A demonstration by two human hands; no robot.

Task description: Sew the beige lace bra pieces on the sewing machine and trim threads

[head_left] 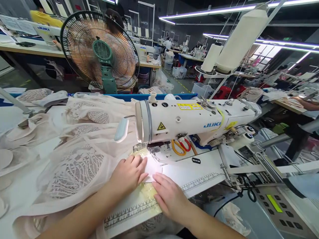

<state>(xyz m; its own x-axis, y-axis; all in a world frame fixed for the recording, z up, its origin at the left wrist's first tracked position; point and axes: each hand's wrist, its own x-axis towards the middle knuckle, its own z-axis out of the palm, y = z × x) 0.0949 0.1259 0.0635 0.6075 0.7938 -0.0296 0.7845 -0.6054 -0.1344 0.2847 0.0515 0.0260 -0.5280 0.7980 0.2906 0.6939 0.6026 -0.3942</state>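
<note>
My left hand (128, 172) lies flat on pale beige lace fabric (74, 166), fingers pointing toward the presser foot (137, 147) of a white Juki sewing machine (194, 121). My right hand (170, 196) presses flat on a small white fabric piece (152, 167) just in front of the needle. Both hands hold the cloth down on the machine bed, over a printed ruler strip (134, 209). Neither hand grips anything.
Orange-handled scissors (180, 146) and a razor blade (196, 160) lie under the machine arm. A big fan (99, 49) stands behind. Thread cones (239, 39) rise at the right, above a control panel (276, 205). Bra cups (15, 132) lie at the left. Other workers sit far off.
</note>
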